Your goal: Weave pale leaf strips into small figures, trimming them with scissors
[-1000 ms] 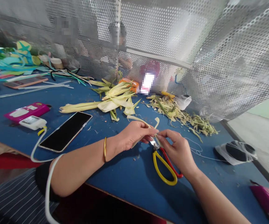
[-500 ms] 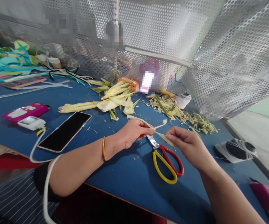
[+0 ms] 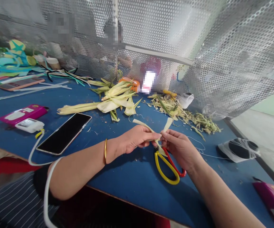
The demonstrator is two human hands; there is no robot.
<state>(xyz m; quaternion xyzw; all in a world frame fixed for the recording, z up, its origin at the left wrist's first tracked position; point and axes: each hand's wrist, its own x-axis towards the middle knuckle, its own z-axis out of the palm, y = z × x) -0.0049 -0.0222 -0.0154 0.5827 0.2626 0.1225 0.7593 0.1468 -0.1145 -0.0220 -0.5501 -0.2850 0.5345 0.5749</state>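
Observation:
My left hand (image 3: 140, 138) is closed in a pinch on pale corn husk strips (image 3: 143, 124), with one end poking out past the knuckles. Close beside it, my right hand (image 3: 178, 145) pinches the husk too, and the fingertips of both hands meet. One husk end (image 3: 167, 124) stands up above the right fingers, and another hangs below the pinch. Under the hands lie scissors (image 3: 167, 167) with one yellow and one red handle; their blades are hidden. Behind the hands rests a bundle of corn husks (image 3: 114, 100).
Husk scraps (image 3: 175, 106) are heaped at the back right. A spool wound with white thread (image 3: 238, 150) sits at the right, its thread trailing towards my right hand. A black-screened phone (image 3: 64, 133), a magenta power strip (image 3: 24, 114) and a white cable (image 3: 47, 196) lie left. Perforated screening (image 3: 158, 28) borders the back.
My right hand has moved left against my left fingertips. The husk it holds, earlier stretched to the right, now crosses at the pinch, with one end up and one down.

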